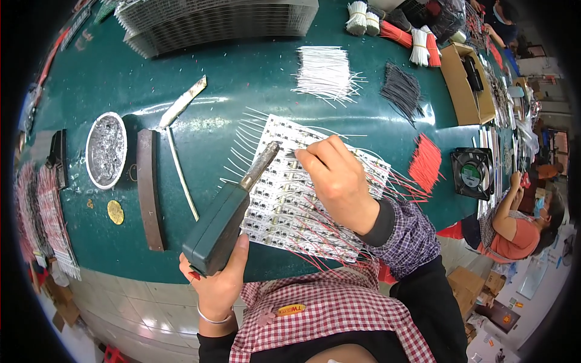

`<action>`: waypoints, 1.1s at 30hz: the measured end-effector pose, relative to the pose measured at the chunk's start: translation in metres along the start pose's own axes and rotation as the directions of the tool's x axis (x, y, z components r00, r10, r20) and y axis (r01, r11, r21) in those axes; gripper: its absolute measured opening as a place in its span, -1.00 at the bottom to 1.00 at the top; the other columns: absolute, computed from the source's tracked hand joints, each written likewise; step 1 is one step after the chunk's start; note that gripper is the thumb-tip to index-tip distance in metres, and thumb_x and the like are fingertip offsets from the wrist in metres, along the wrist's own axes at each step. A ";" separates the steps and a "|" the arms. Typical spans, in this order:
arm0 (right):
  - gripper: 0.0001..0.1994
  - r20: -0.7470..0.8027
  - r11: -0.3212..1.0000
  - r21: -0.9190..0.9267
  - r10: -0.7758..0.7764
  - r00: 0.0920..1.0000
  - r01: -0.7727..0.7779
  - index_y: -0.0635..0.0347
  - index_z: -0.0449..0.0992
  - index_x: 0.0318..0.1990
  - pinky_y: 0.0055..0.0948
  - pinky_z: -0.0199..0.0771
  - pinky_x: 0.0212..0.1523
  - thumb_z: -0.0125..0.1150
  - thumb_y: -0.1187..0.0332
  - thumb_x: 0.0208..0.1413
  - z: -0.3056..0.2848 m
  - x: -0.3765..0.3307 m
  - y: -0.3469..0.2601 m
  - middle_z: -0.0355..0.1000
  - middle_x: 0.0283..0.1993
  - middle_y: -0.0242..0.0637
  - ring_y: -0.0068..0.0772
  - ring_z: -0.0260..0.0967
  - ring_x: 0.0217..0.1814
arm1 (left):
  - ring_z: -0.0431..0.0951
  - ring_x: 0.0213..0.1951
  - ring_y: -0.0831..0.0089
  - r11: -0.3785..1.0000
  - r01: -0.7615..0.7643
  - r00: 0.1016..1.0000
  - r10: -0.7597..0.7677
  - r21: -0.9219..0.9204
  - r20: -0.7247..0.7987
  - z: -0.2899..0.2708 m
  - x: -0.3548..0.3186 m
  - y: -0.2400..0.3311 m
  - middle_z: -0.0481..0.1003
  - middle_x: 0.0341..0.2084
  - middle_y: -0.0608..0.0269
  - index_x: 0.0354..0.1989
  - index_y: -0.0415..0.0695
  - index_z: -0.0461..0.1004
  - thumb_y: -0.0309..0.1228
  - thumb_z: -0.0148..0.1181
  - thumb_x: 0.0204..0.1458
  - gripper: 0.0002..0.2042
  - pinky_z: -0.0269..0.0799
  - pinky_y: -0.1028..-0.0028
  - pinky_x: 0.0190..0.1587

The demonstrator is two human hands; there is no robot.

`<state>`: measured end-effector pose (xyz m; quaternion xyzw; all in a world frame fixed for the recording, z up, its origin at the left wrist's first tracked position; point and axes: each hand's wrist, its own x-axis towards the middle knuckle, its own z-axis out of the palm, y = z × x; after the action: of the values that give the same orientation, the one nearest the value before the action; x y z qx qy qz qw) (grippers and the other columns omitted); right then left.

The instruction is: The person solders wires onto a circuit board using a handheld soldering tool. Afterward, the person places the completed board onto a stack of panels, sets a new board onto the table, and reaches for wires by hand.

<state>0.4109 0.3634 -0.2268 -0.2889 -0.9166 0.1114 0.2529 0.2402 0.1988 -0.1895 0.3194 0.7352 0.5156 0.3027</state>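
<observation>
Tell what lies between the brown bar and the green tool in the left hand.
In the head view, a thin pale stick lies between the brown bar and the green tool.

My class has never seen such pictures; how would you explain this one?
No robot here, just a person: a wide camera worn on the head looks down, bending straight edges. The person's left hand holds a dark green tool with a metal tip. The right hand is over a white circuit board; whether its fingers pinch anything is unclear. On the green table lie white wires, black wires and red wires in piles, and a white-rimmed bowl.
</observation>
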 end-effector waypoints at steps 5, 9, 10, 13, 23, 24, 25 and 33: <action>-0.72 0.002 1.000 0.010 -0.012 1.000 0.012 0.35 0.48 -0.21 -0.41 0.41 -0.28 0.14 0.58 -0.19 0.002 -0.001 0.000 0.30 -0.32 -0.24 -0.26 0.28 -0.23 | 0.50 -0.47 0.60 0.999 -0.055 0.998 0.055 -0.003 0.008 0.002 0.003 0.001 0.58 -0.48 0.27 -0.33 -0.28 0.59 -0.58 0.41 -0.16 -0.81 0.37 0.55 -0.38; -0.72 0.017 1.000 0.004 -0.004 1.000 0.004 0.36 0.48 -0.21 -0.41 0.41 -0.27 0.14 0.58 -0.18 0.002 -0.001 -0.001 0.30 -0.32 -0.23 -0.26 0.29 -0.23 | 0.49 -0.50 0.59 0.999 -0.029 1.000 0.030 -0.033 0.009 0.004 0.004 0.003 0.57 -0.51 0.28 -0.36 -0.28 0.58 -0.59 0.39 -0.16 -0.84 0.36 0.55 -0.40; -0.72 0.017 1.000 0.005 -0.004 1.000 0.004 0.36 0.48 -0.21 -0.41 0.41 -0.27 0.14 0.58 -0.18 0.001 -0.001 -0.001 0.30 -0.32 -0.23 -0.26 0.29 -0.23 | 0.49 -0.50 0.58 0.999 -0.048 0.999 0.048 -0.006 0.020 0.004 0.004 0.003 0.57 -0.51 0.27 -0.36 -0.29 0.58 -0.60 0.38 -0.16 -0.84 0.36 0.55 -0.40; -0.73 0.015 1.000 0.000 -0.008 1.000 0.008 0.36 0.48 -0.21 -0.41 0.41 -0.27 0.13 0.58 -0.18 0.001 0.000 -0.002 0.30 -0.31 -0.23 -0.26 0.29 -0.22 | 0.49 -0.49 0.58 0.998 -0.054 0.998 0.055 -0.018 0.026 0.004 0.004 0.001 0.57 -0.50 0.27 -0.36 -0.29 0.57 -0.60 0.37 -0.16 -0.85 0.37 0.55 -0.40; -0.72 0.028 0.999 -0.031 -0.017 0.999 0.018 0.39 0.48 -0.21 -0.42 0.43 -0.32 0.14 0.58 -0.19 0.002 0.000 -0.003 0.29 -0.31 -0.22 -0.27 0.28 -0.23 | 0.50 -0.49 0.54 0.997 -0.081 0.996 0.080 0.005 0.049 0.004 0.007 0.002 0.55 -0.50 0.27 -0.37 -0.30 0.56 -0.61 0.36 -0.16 -0.84 0.38 0.53 -0.39; -0.72 0.026 0.999 -0.033 -0.017 1.000 0.018 0.39 0.48 -0.21 -0.42 0.43 -0.33 0.14 0.58 -0.19 0.002 0.000 -0.004 0.29 -0.31 -0.22 -0.27 0.28 -0.23 | 0.50 -0.49 0.54 0.992 -0.110 0.993 0.107 0.054 0.049 0.002 0.006 0.001 0.56 -0.50 0.26 -0.36 -0.30 0.56 -0.60 0.36 -0.16 -0.84 0.39 0.53 -0.39; -0.72 0.026 0.999 -0.035 -0.016 1.000 0.017 0.39 0.48 -0.21 -0.42 0.43 -0.33 0.14 0.58 -0.19 0.002 0.000 -0.004 0.29 -0.31 -0.22 -0.27 0.28 -0.23 | 0.50 -0.49 0.54 0.985 -0.139 0.990 0.134 0.100 0.053 0.001 0.004 0.000 0.56 -0.50 0.26 -0.35 -0.30 0.56 -0.60 0.37 -0.16 -0.83 0.39 0.54 -0.39; -0.73 0.005 0.999 -0.048 -0.024 1.000 0.024 0.36 0.47 -0.23 -0.41 0.41 -0.33 0.15 0.56 -0.20 0.002 -0.002 -0.002 0.29 -0.32 -0.23 -0.27 0.28 -0.23 | 0.41 -0.61 0.64 0.998 -0.046 0.999 0.045 0.047 0.015 -0.007 -0.006 -0.014 0.56 -0.38 0.18 -0.12 -0.35 0.51 -0.67 0.32 -0.12 -0.68 0.26 0.66 -0.60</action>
<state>0.4104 0.3608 -0.2284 -0.2835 -0.9230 0.0871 0.2452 0.2366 0.1868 -0.2001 0.3467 0.7377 0.5026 0.2882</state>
